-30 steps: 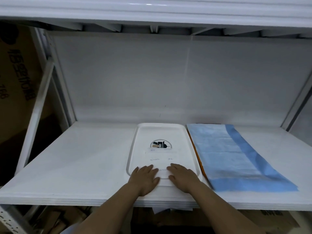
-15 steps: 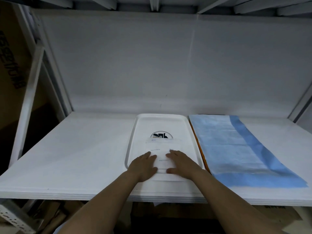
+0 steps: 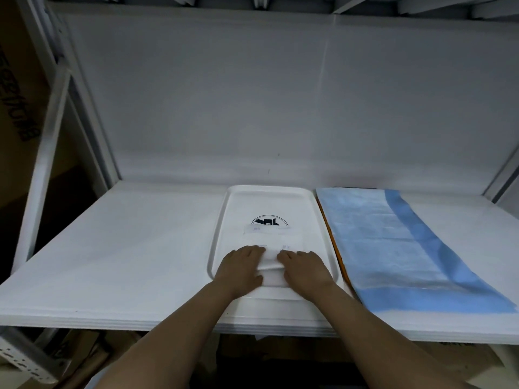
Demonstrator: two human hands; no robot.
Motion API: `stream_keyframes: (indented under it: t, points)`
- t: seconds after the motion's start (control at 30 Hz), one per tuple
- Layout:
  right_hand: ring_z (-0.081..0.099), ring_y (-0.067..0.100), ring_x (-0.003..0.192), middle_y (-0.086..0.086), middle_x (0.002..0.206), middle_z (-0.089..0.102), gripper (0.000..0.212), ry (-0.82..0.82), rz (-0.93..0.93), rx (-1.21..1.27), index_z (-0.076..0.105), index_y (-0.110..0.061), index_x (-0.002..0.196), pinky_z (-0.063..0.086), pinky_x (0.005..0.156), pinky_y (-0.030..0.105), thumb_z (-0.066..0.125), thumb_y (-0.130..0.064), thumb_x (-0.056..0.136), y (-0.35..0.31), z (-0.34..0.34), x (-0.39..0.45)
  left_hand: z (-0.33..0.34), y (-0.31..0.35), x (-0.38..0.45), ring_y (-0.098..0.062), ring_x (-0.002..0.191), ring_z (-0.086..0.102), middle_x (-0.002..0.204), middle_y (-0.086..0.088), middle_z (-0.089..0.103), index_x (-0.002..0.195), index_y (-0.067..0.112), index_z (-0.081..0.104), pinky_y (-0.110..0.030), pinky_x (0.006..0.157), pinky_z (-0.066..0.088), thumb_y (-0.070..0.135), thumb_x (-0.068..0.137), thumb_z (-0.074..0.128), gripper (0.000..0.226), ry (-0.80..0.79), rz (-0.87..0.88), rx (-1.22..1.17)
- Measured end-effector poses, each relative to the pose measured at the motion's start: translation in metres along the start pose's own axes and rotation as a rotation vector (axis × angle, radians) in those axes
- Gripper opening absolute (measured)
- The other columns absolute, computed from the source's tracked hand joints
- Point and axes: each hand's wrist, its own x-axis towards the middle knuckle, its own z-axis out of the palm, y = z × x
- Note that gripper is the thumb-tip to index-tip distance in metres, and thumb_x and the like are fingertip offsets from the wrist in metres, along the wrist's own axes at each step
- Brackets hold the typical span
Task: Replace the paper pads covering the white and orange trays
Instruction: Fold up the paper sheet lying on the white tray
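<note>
A white tray [image 3: 222,234] with a round black logo lies lengthwise on the shelf. A folded white paper pad [image 3: 273,237] rests on its near half, partly covering the logo. My left hand [image 3: 241,268] and my right hand [image 3: 304,268] lie side by side on the pad's near end, fingers flat and pointing away from me. Between my thumbs a small fold of the pad stands up. To the right, a blue pad [image 3: 379,242] covers the orange tray [image 3: 334,242], of which only a thin left edge shows.
The white shelf board [image 3: 126,248] extends left of the trays, with a white back panel behind. A slanted metal upright [image 3: 47,153] and a cardboard box [image 3: 16,80] stand at the left. Another shelf hangs overhead.
Both hands have slid a little farther up the pad toward the logo. A small ridge of paper has risen between them. The view has tilted slightly downward.
</note>
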Motion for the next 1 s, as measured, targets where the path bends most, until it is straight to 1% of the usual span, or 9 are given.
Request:
stream_keyframes:
  t: [0.1,0.23,0.4,0.5,0.6,0.67,0.8,0.9,1.0]
  points:
    - [0.062,0.02,0.06,-0.003,0.075,0.07,0.023,0.065,0.0,0.023,0.066,-0.022,0.099,0.041,0.06,0.03,0.05,-0.02,0.081,0.002,0.001,-0.008,0.001,0.003,-0.003,-0.022,0.13,0.044,0.142,-0.004,0.047,0.141,0.017,0.042,-0.028,0.103,0.034,0.016,0.087,0.053,0.055,0.071,0.099,-0.044]
    - [0.061,0.021,0.081,-0.002,0.093,0.067,0.027,0.096,0.035,0.419,0.059,-0.021,0.108,0.043,0.069,0.035,0.038,-0.037,0.098,0.001,-0.014,-0.027,-0.004,0.007,-0.013,-0.025,0.105,0.061,0.114,-0.001,0.066,0.119,0.022,0.062,-0.029,0.078,0.044,0.018,0.089,0.049,0.033,0.151,0.048,-0.08]
    - [0.053,0.016,0.067,0.001,0.072,0.059,0.02,0.128,0.272,0.824,0.052,-0.023,0.089,0.036,0.06,0.031,0.053,-0.043,0.093,0.007,-0.026,-0.038,-0.021,0.001,-0.019,-0.019,0.09,0.062,0.094,0.005,0.067,0.098,0.027,0.063,-0.025,0.066,0.041,0.04,0.082,0.062,0.021,0.148,-0.226,-0.301]
    - [0.047,0.015,0.063,-0.001,0.065,0.051,0.021,0.109,0.37,0.9,0.048,-0.021,0.093,0.035,0.062,0.032,0.048,-0.042,0.095,0.008,-0.025,-0.036,-0.026,-0.003,-0.019,-0.016,0.076,0.055,0.077,0.007,0.059,0.08,0.024,0.056,-0.027,0.062,0.036,0.038,0.081,0.066,0.018,0.146,-0.252,-0.456]
    - [0.052,0.02,0.07,-0.002,0.072,0.053,0.018,0.125,0.436,0.88,0.045,-0.021,0.1,0.038,0.065,0.034,0.041,-0.038,0.099,0.006,-0.022,-0.032,-0.025,-0.006,-0.018,-0.017,0.065,0.044,0.065,0.005,0.045,0.067,0.019,0.039,-0.028,0.056,0.03,0.035,0.087,0.062,0.035,0.164,-0.272,-0.529]
    - [0.057,0.027,0.078,0.002,0.083,0.059,0.02,0.15,0.458,0.799,0.044,-0.018,0.106,0.04,0.066,0.035,0.037,-0.036,0.101,0.003,-0.021,-0.028,-0.022,-0.007,-0.017,-0.017,0.064,0.041,0.064,0.005,0.041,0.068,0.018,0.035,-0.029,0.054,0.027,0.036,0.092,0.055,0.036,0.169,-0.305,-0.519]
    - [0.047,0.024,0.071,0.0,0.084,0.054,0.018,0.191,0.461,0.637,0.041,-0.015,0.106,0.031,0.06,0.032,0.031,-0.03,0.102,-0.003,-0.023,-0.016,-0.013,-0.005,-0.009,-0.027,0.075,0.051,0.074,-0.001,0.053,0.086,0.013,0.04,-0.031,0.06,0.035,0.036,0.097,0.042,0.026,0.189,-0.388,-0.455]
    - [0.047,0.023,0.07,0.001,0.083,0.052,0.021,0.193,0.475,0.571,0.041,-0.012,0.109,0.032,0.06,0.031,0.029,-0.028,0.102,-0.004,-0.015,-0.004,-0.005,-0.006,0.001,-0.029,0.089,0.061,0.098,-0.007,0.063,0.114,0.016,0.042,-0.035,0.075,0.047,0.034,0.094,0.046,0.027,0.231,-0.461,-0.488]
    - [0.047,0.023,0.071,0.003,0.085,0.055,0.019,0.194,0.541,0.562,0.041,-0.013,0.108,0.033,0.061,0.03,0.031,-0.027,0.102,-0.004,-0.006,0.006,0.005,-0.008,0.01,-0.029,0.104,0.059,0.129,-0.004,0.05,0.135,0.021,0.034,-0.038,0.088,0.046,0.032,0.092,0.049,0.047,0.243,-0.477,-0.453]
